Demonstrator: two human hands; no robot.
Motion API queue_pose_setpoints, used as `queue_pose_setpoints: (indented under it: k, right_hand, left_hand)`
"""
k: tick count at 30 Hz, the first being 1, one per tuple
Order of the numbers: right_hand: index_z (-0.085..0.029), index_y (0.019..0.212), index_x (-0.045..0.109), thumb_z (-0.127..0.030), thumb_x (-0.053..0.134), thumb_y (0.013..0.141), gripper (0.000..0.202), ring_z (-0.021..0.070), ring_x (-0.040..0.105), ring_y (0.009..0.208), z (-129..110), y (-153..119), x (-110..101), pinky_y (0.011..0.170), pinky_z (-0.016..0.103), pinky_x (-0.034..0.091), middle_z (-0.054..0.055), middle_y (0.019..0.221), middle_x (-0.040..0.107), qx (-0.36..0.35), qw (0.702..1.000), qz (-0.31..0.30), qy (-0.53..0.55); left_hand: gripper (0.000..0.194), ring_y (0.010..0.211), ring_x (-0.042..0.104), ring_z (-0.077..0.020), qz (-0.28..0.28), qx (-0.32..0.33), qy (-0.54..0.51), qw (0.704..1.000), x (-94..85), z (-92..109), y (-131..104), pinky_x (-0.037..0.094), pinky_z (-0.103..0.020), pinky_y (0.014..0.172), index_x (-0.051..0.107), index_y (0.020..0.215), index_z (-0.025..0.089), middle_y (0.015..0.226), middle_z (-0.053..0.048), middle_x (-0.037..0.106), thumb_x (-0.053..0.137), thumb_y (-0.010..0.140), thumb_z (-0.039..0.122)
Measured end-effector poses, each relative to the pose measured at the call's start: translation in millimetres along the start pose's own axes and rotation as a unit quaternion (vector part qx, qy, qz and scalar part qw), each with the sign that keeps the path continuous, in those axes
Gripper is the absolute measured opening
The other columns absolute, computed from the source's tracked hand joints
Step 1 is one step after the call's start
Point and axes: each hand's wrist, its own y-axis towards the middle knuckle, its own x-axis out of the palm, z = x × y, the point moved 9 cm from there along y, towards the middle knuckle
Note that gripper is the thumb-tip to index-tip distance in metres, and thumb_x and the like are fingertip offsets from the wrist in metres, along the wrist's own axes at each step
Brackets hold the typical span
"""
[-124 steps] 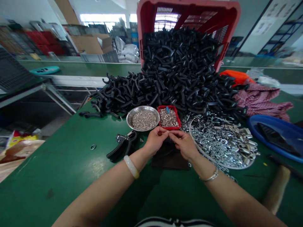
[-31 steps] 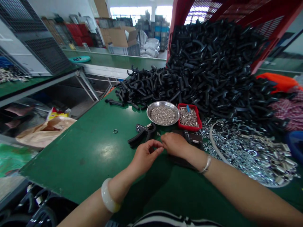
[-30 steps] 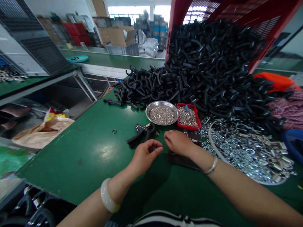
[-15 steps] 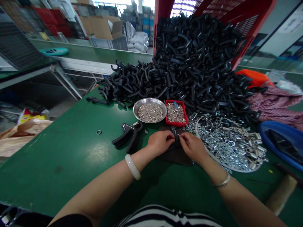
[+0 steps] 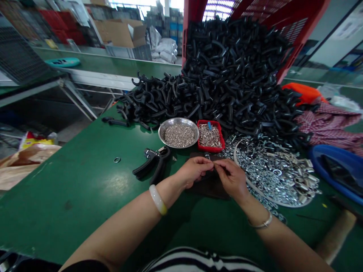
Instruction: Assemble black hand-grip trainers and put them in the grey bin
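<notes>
My left hand (image 5: pixel 195 170) and my right hand (image 5: pixel 231 175) meet fingertip to fingertip above a dark mat (image 5: pixel 211 187). Both are pinched closed, and whatever small piece sits between the fingertips is hidden. Just behind the fingers, a bit of metal (image 5: pixel 207 155) on a dark part shows. To the left lies a black hand grip (image 5: pixel 153 162) with two handles and a metal spring. Behind my hands stand a steel bowl (image 5: pixel 179 146) of small metal pieces and a red tray (image 5: pixel 211 149) of metal pins with a blue-handled item.
Black plastic handles (image 5: pixel 227 79) spill from a red crate (image 5: pixel 307 41) across the back. At right are a pile of metal rings and fittings (image 5: pixel 272 175), a blue basin (image 5: pixel 314 158) and a hammer (image 5: pixel 337 234). One ring (image 5: pixel 117 159) lies on the green table (image 5: pixel 85 196).
My fingertips have come together from slightly apart, now covering more of the dark part behind them. My right wrist has shifted a little left. The hand grip stays in place.
</notes>
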Motion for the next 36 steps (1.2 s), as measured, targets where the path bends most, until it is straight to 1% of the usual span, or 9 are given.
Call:
queue_pose_setpoints:
  k: [3, 9, 13, 17, 19, 22, 27, 32, 36]
  right_hand:
    - [-0.02, 0.095, 0.06, -0.02, 0.047, 0.086, 0.015, 0.0163, 0.057, 0.083, -6, -1, 2, 0.075, 0.032, 0.046, 0.005, 0.086, 0.062, -0.025, 1.0, -0.013, -0.009]
    - [-0.02, 0.085, 0.061, -0.028, 0.05, 0.085, 0.014, 0.016, 0.057, 0.078, 1, 5, 2, 0.07, 0.03, 0.046, 0.004, 0.082, 0.061, 0.033, 0.998, -0.041, 0.037]
    - [-0.02, 0.083, 0.06, -0.028, 0.052, 0.084, 0.012, 0.0152, 0.056, 0.074, -6, 8, 5, 0.068, 0.029, 0.046, 0.003, 0.079, 0.059, 0.0, 0.995, -0.097, 0.038]
    - [-0.019, 0.082, 0.057, -0.026, 0.049, 0.086, 0.011, 0.0148, 0.054, 0.073, -6, 8, 6, 0.065, 0.027, 0.043, 0.003, 0.078, 0.057, -0.011, 0.994, -0.105, 0.013]
    - [-0.019, 0.082, 0.056, -0.025, 0.047, 0.087, 0.012, 0.0152, 0.053, 0.073, 1, 6, 6, 0.065, 0.027, 0.042, 0.003, 0.077, 0.056, 0.0, 0.996, -0.089, -0.016]
    - [-0.017, 0.08, 0.055, -0.025, 0.045, 0.087, 0.014, 0.0169, 0.052, 0.073, 14, 4, 4, 0.066, 0.029, 0.041, 0.004, 0.076, 0.055, 0.02, 0.994, -0.048, -0.097]
    - [-0.016, 0.079, 0.057, -0.022, 0.046, 0.085, 0.013, 0.0203, 0.051, 0.08, 20, 0, 20, 0.072, 0.031, 0.04, 0.006, 0.079, 0.056, -0.007, 0.971, -0.082, -0.224]
    - [-0.016, 0.082, 0.058, -0.022, 0.047, 0.086, 0.013, 0.0196, 0.051, 0.08, 18, -1, 25, 0.073, 0.03, 0.04, 0.006, 0.079, 0.057, -0.025, 0.964, -0.093, -0.247]
    - [-0.014, 0.083, 0.058, -0.019, 0.045, 0.086, 0.013, 0.02, 0.051, 0.081, 13, -2, 29, 0.072, 0.029, 0.039, 0.007, 0.081, 0.057, -0.038, 0.945, -0.108, -0.307]
  left_hand:
    - [0.021, 0.043, 0.033, -0.0012, -0.002, -0.005, -0.018, 1.0, -0.1, 1, -2, 0.013, -0.015, 0.038, 0.056, 0.072, 0.015, 0.064, 0.004, 0.052, 0.067, 0.062, 0.03]
    - [0.014, 0.045, 0.032, -0.0026, -0.022, 0.008, 0.086, 0.996, -1.4, 9, -4, 0.016, -0.017, 0.04, 0.055, 0.067, 0.015, 0.059, 0.005, 0.049, 0.062, 0.066, 0.027]
    - [0.011, 0.044, 0.032, -0.0029, -0.067, -0.015, 0.117, 0.991, 0.8, 6, -3, 0.016, -0.017, 0.039, 0.054, 0.064, 0.015, 0.057, 0.005, 0.048, 0.058, 0.069, 0.023]
    - [0.012, 0.043, 0.032, -0.0022, -0.09, -0.028, 0.098, 0.991, 4.6, 1, -1, 0.015, -0.016, 0.038, 0.056, 0.065, 0.014, 0.06, 0.004, 0.053, 0.058, 0.071, 0.025]
    - [0.012, 0.044, 0.035, -0.0026, -0.063, -0.012, 0.113, 0.992, 0.1, 3, 2, 0.02, -0.015, 0.039, 0.059, 0.069, 0.014, 0.063, 0.002, 0.057, 0.058, 0.072, 0.026]
    - [0.01, 0.056, 0.05, -0.0058, 0.02, 0.073, 0.16, 0.984, -15.6, 19, 7, 0.038, -0.016, 0.051, 0.064, 0.079, 0.013, 0.073, -0.002, 0.065, 0.06, 0.072, 0.02]
    - [0.015, 0.075, 0.06, -0.0127, 0.11, 0.181, 0.331, 0.92, -32.8, 38, 8, 0.045, -0.025, 0.073, 0.066, 0.086, 0.015, 0.083, -0.003, 0.068, 0.058, 0.074, 0.016]
    - [0.014, 0.077, 0.06, -0.0141, 0.152, 0.221, 0.485, 0.832, -31.6, 46, 1, 0.044, -0.024, 0.068, 0.064, 0.089, 0.022, 0.085, 0.0, 0.067, 0.056, 0.078, 0.022]
    - [0.015, 0.076, 0.059, -0.0146, 0.18, 0.217, 0.594, 0.754, -27.4, 48, -5, 0.04, -0.024, 0.06, 0.064, 0.089, 0.027, 0.091, 0.001, 0.064, 0.053, 0.081, 0.033]
